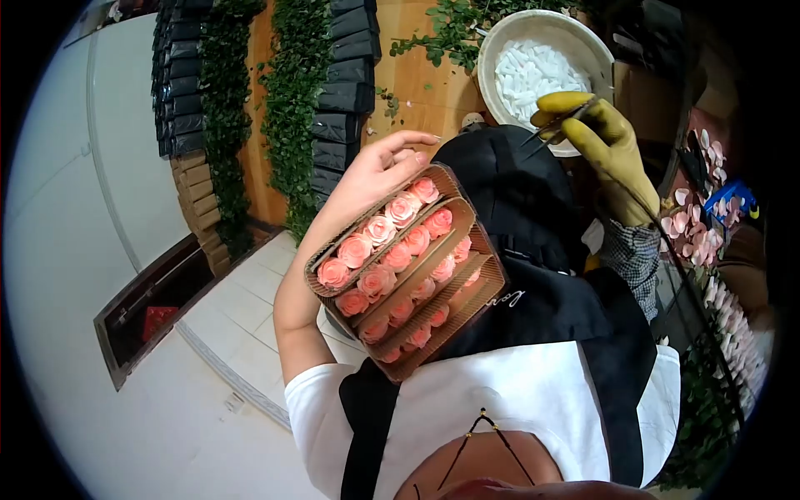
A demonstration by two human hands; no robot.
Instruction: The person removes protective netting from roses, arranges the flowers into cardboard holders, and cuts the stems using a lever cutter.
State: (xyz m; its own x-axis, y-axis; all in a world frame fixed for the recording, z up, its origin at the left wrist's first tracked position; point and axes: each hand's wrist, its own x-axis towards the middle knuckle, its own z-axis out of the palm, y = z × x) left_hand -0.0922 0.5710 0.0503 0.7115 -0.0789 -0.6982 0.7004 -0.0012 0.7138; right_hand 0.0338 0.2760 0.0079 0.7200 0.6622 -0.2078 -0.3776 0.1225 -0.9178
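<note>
A bundle of pink roses (381, 229) lies along my left forearm, its flower heads set in rows between layers of brown corrugated cardboard (454, 208). My bare left hand (387, 158) is at the bundle's upper end, fingers bent and thumb against the cardboard edge. To the right, a yellow rubber glove covers my right hand (612, 146). Its thumb and fingers pinch dark, thin-pointed tweezers (546, 136), held apart from the roses. Just beyond the tweezers stands a pale round bucket (492, 62) holding many small white pieces (537, 79).
Rows of leafy stems (296, 100) with black wrapped bundles (343, 83) stand at the upper left. Loose pink petals (693, 233) and a blue object (729, 200) lie at the right. A white wall (125, 108) runs along the left side.
</note>
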